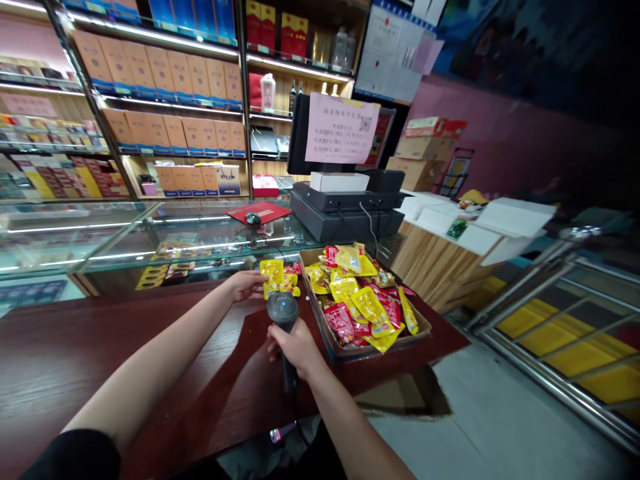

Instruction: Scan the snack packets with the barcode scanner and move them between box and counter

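My right hand (296, 348) is closed around the grip of a dark grey handheld barcode scanner (283, 312), whose head points up and away from me. My left hand (245, 285) reaches across the counter, with its fingertips on a yellow snack packet (273, 279). A second yellow packet (280, 287) lies against it, close to the scanner's head. To the right stands a shallow cardboard tray (316, 300) heaped with several red and yellow snack packets. Its near edge is just beyond my right hand.
My arms lie over a dark red wooden counter (150, 347). Behind it are a glass display case (150, 240), a red mat with a computer mouse (257, 213), and a black till with a paper notice (340, 130). Shelves of boxes line the back wall. A wood-fronted counter stands to the right.
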Action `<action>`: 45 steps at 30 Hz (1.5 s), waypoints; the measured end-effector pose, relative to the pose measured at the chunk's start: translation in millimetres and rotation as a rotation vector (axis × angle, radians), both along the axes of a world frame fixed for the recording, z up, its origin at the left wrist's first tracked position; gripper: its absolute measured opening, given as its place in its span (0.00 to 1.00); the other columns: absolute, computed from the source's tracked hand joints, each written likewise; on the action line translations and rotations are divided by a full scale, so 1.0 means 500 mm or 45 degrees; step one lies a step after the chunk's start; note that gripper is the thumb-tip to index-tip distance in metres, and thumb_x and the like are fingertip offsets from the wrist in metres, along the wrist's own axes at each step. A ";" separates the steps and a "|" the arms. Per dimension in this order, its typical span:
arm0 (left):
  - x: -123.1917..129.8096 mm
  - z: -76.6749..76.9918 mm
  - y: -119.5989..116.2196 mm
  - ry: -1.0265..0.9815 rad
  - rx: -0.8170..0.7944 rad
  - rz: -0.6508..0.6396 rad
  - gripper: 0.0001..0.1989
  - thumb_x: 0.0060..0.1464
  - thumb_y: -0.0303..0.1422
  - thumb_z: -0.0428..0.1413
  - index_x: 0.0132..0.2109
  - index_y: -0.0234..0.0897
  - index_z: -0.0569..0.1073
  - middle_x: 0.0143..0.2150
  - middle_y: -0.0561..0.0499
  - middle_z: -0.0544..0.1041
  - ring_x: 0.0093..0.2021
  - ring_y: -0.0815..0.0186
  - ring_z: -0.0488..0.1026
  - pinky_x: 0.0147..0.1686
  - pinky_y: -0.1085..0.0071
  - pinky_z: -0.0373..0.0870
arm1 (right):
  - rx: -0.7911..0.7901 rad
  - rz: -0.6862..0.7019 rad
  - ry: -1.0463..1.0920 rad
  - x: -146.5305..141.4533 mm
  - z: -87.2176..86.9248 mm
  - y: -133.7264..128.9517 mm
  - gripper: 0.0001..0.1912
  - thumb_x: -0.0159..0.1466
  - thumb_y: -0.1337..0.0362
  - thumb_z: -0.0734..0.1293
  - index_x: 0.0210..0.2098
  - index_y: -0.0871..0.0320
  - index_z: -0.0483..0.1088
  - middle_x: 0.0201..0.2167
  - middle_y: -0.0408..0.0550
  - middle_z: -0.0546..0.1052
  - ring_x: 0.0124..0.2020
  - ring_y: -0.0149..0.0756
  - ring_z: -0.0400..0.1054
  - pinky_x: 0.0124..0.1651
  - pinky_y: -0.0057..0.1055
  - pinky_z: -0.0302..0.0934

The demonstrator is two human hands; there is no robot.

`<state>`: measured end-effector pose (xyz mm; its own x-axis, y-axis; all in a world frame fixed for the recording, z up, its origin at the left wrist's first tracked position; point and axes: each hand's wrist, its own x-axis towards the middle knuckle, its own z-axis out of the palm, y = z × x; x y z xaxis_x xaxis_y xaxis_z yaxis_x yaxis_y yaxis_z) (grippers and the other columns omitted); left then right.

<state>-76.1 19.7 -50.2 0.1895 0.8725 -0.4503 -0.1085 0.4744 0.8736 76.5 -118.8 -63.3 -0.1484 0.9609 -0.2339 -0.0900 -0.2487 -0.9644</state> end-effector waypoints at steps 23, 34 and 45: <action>0.022 0.025 -0.024 -0.020 0.032 -0.068 0.12 0.45 0.30 0.65 0.36 0.32 0.71 0.22 0.53 0.74 0.19 0.72 0.71 0.21 0.76 0.69 | 0.114 -0.013 -0.100 -0.007 -0.035 0.013 0.06 0.51 0.62 0.64 0.23 0.58 0.64 0.10 0.37 0.64 0.11 0.27 0.59 0.12 0.22 0.54; 0.028 0.038 -0.034 -0.040 0.029 -0.100 0.12 0.45 0.27 0.64 0.38 0.31 0.72 0.31 0.45 0.79 0.24 0.67 0.76 0.26 0.70 0.75 | 0.329 -0.248 -0.176 0.023 0.018 0.002 0.11 0.48 0.64 0.65 0.31 0.60 0.69 0.24 0.45 0.75 0.24 0.35 0.69 0.28 0.31 0.65; 0.201 0.138 -0.093 -0.117 0.276 -0.329 0.14 0.43 0.29 0.66 0.39 0.32 0.75 0.35 0.45 0.79 0.31 0.63 0.77 0.31 0.66 0.77 | 0.564 -0.458 -0.153 0.211 0.161 0.019 0.11 0.51 0.65 0.66 0.35 0.60 0.72 0.35 0.46 0.78 0.40 0.38 0.70 0.44 0.32 0.62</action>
